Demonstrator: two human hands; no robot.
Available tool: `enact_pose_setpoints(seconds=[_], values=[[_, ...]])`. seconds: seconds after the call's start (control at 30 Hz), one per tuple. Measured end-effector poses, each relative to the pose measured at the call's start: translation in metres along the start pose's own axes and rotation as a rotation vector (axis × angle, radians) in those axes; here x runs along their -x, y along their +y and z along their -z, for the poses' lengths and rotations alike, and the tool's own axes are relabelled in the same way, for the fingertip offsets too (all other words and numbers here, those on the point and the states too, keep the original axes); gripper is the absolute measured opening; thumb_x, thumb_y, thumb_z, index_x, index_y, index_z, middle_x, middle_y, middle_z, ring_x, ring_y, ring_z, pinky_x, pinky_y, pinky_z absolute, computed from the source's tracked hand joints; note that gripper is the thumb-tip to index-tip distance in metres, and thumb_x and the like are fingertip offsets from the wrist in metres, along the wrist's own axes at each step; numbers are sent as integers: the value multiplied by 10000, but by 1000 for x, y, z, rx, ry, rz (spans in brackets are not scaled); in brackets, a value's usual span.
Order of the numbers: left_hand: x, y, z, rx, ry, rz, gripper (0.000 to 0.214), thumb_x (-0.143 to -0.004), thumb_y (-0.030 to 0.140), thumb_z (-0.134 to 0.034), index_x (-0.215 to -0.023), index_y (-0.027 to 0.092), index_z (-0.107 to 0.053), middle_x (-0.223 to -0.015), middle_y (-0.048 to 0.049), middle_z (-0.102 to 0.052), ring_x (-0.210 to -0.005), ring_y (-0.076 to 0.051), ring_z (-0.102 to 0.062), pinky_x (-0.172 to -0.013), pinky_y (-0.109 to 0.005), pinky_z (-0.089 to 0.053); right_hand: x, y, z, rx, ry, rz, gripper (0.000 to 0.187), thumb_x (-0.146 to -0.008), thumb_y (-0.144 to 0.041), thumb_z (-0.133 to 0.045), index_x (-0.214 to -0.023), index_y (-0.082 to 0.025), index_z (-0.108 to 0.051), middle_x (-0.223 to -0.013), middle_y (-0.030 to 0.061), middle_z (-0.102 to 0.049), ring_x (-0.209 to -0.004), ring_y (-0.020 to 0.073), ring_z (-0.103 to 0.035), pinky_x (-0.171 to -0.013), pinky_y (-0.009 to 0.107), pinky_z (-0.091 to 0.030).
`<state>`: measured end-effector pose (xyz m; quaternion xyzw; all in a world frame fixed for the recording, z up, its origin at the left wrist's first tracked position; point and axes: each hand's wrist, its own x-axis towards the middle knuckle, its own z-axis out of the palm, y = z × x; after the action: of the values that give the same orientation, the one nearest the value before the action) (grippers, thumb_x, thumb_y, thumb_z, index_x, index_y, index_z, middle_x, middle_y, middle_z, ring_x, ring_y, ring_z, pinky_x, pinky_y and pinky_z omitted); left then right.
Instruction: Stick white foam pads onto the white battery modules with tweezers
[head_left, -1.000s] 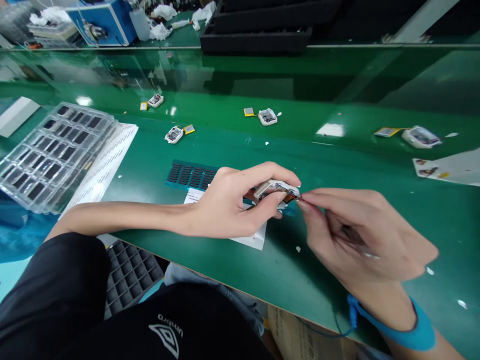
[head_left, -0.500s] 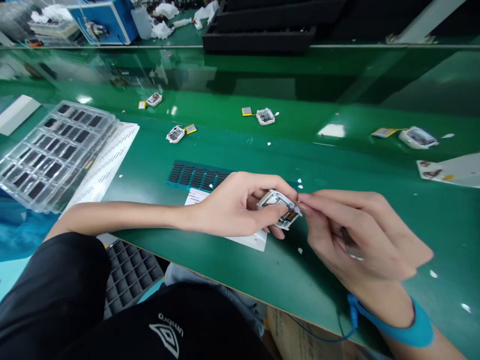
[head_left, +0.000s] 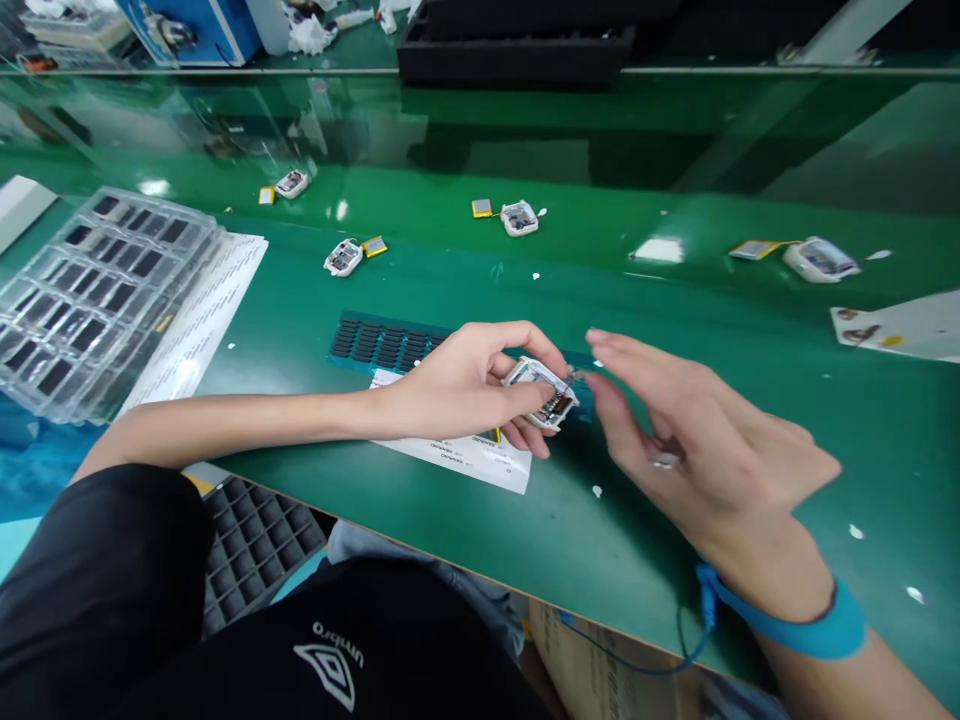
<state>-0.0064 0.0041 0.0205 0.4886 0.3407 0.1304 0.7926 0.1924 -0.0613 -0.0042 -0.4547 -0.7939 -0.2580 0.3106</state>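
Note:
My left hand point(head_left: 469, 385) is closed around a small white device housing point(head_left: 561, 412), its thumb on the exposed circuit board. Thin wires point(head_left: 574, 377) stick out at the housing's right corner. Just right of it is my right hand point(head_left: 705, 430), thumb and forefinger apart near the wires. A small silver object point(head_left: 663, 460) is tucked in that palm, too hidden to name. Under my left hand lies a white printed sheet point(head_left: 495, 475), with a bit of yellow point(head_left: 491, 435) showing beneath the fingers. A sheet of black pads point(head_left: 382, 342) lies behind.
Several similar housings with yellow batteries, one housing point(head_left: 520, 218) among them, lie along the back. Clear compartment trays point(head_left: 97, 300) sit at left on printed paper point(head_left: 217, 300). White scraps point(head_left: 597, 491) dot the green table point(head_left: 465, 540). A cord point(head_left: 637, 665) runs from my blue wristband point(head_left: 810, 625).
The right thumb and forefinger, pinched at the housing's corner before, have parted. Wires now show at that corner. My left hand still holds the housing. The whole view has shifted slightly.

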Motion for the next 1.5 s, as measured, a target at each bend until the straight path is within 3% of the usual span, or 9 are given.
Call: enact_pose_setpoints(seconds=[0.23,0.47,0.7,0.87,1.0,1.13,1.23,1.33,1.5], values=[[-4,0,4,16,3,14,154,-1003,160,-586,-1079,153,-452,-724,-27,-696,-643,-193,-739,-530,-158,-588,8,2,0,-54,2,59,425,-687,-30,-844,-1079,-144,-728,-1102,-21,-765,-877,38,-745,-611,150,-441],[-4,-18,2,-10,-1,-128,145,-978,110,-557,-1033,172,-439,-657,60,-634,-640,-157,-735,-583,-183,-639,22,-4,1,-63,-100,122,613,-726,-31,-807,-1313,-98,-641,-1309,58,-713,-989,67,-739,-772,180,-568],[6,-38,1,-351,128,-432,187,-963,262,-609,-1046,161,-475,-749,-6,-701,-681,-101,-732,-528,-87,-482,21,-12,3,-35,-113,109,325,-889,-214,-712,-1185,-85,-669,-1088,47,-768,-874,52,-708,-689,202,-477],[5,-45,4,-338,173,-526,176,-968,273,-592,-994,163,-457,-708,3,-684,-651,-86,-713,-541,-95,-495,17,-20,2,-29,-111,90,373,-890,-135,-678,-1258,-83,-659,-1102,60,-764,-959,52,-736,-762,167,-512],[3,-42,5,-241,115,-539,193,-967,281,-614,-969,165,-459,-754,-12,-706,-666,-115,-736,-553,-115,-564,4,-25,5,-129,-60,-83,256,-847,-29,-685,-1092,-103,-704,-929,-8,-762,-757,-22,-696,-662,96,-465],[5,-40,2,-256,106,-579,178,-959,254,-626,-957,159,-476,-774,-25,-721,-679,-111,-741,-594,-111,-593,-2,-27,6,-415,-135,-321,166,-943,-121,-591,-997,-108,-747,-781,-26,-728,-577,-79,-585,-584,13,-397],[6,-40,1,-302,115,-569,140,-945,225,-600,-959,162,-475,-762,-42,-727,-684,-119,-744,-573,-103,-568,0,-26,4,-683,-291,-676,292,-947,-420,-650,-932,-168,-796,-736,1,-714,-552,-42,-584,-547,25,-389],[6,-42,2,-331,101,-579,171,-957,240,-619,-976,163,-467,-809,-37,-746,-725,-97,-751,-581,-75,-548,-1,-25,2,-901,-371,-986,513,-833,-674,-713,-879,-170,-796,-817,53,-742,-647,20,-671,-564,41,-452],[4,-44,4,-385,79,-647,216,-951,229,-685,-973,151,-485,-833,-13,-754,-714,-18,-710,-607,-6,-498,-9,-27,3,-1064,-370,-1074,643,-689,-783,-788,-795,-151,-745,-708,37,-694,-588,7,-621,-545,42,-443]])
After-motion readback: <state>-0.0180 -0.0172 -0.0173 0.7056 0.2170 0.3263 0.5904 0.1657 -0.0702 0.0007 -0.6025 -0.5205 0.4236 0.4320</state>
